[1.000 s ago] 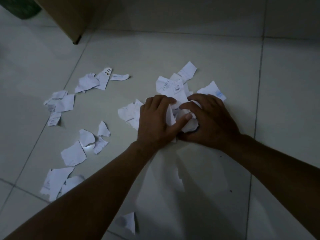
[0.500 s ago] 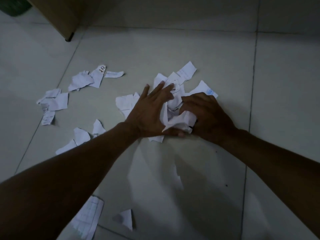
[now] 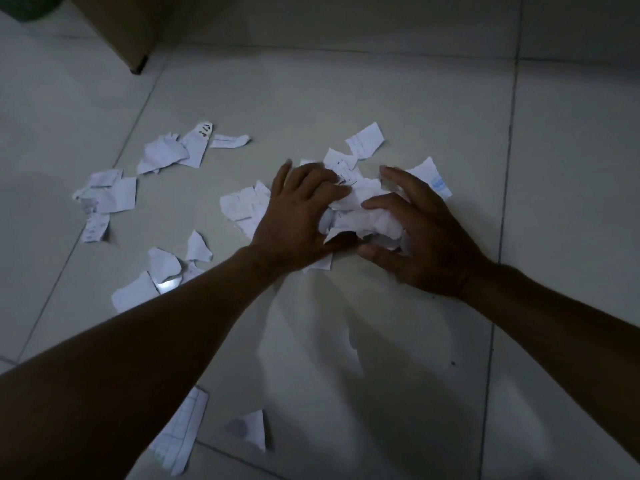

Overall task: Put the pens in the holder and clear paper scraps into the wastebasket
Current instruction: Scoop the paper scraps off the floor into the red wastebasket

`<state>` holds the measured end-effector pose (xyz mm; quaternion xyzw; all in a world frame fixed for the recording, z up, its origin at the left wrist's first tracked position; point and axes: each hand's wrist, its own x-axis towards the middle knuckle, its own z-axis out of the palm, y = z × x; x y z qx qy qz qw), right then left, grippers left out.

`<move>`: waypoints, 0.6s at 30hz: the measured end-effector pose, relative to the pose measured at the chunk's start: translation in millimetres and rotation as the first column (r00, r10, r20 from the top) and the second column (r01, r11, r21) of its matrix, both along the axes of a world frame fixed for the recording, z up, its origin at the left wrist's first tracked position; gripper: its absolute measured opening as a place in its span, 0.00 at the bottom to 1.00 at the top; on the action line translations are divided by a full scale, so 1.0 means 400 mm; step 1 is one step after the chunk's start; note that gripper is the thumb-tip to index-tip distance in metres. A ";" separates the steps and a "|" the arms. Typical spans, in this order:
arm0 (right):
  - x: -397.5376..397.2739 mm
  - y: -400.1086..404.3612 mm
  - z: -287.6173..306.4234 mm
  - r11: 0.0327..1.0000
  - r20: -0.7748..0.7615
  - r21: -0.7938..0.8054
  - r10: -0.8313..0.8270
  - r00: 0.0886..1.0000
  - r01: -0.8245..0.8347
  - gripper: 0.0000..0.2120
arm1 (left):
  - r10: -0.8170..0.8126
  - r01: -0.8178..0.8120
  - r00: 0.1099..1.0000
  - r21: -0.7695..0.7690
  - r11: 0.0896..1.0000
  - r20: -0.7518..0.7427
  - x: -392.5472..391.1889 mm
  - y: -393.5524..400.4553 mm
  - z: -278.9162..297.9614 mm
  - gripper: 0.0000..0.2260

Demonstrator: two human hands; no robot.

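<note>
A crumpled bunch of white paper scraps [image 3: 363, 216] lies on the pale tiled floor between my two hands. My left hand [image 3: 298, 216] presses against its left side, fingers curled over the top of the pile. My right hand [image 3: 419, 233] cups its right side, fingers and thumb curled round the bunch. More torn scraps lie loose: a cluster at upper left [image 3: 183, 150], another at left [image 3: 107, 195], several under my left forearm [image 3: 162, 268], and two near the bottom [image 3: 180, 434]. No pens or holder are in view.
A brown cabinet corner with a dark foot [image 3: 138, 60] stands at the upper left. A green object [image 3: 27, 5] shows at the top left corner. Bare floor tiles [image 3: 571, 168] spread to the right and beyond the pile.
Both hands have drawn the scraps into a tighter bunch. My left fingers went from spread flat to curled over the pile, and my right hand opened wider around its right side.
</note>
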<state>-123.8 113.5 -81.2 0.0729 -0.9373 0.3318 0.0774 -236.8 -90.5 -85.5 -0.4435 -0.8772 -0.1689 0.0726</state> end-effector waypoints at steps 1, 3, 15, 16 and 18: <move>0.000 -0.011 -0.002 0.997 -0.001 0.020 -0.071 0.998 0.071 0.34 | 0.007 -0.006 1.000 -0.035 0.999 0.026 0.001 -0.001 0.001 0.33; -0.007 -0.033 -0.010 0.980 0.018 0.062 -0.192 0.981 0.190 0.33 | 0.011 -0.003 0.994 -0.075 0.997 0.109 0.009 -0.001 0.005 0.34; -0.029 -0.031 -0.058 0.981 -0.148 0.017 -0.189 0.971 0.194 0.24 | 0.080 -0.081 0.995 0.026 0.996 0.055 0.039 0.009 0.027 0.20; -0.024 -0.032 -0.056 0.981 -0.158 0.062 -0.170 0.973 0.182 0.26 | 0.100 -0.101 0.994 0.017 0.995 0.043 0.044 0.016 0.023 0.20; -0.015 -0.036 -0.050 0.971 -0.177 0.165 -0.145 0.973 0.175 0.31 | 0.142 -0.143 0.989 0.017 0.990 0.033 0.051 0.027 0.017 0.19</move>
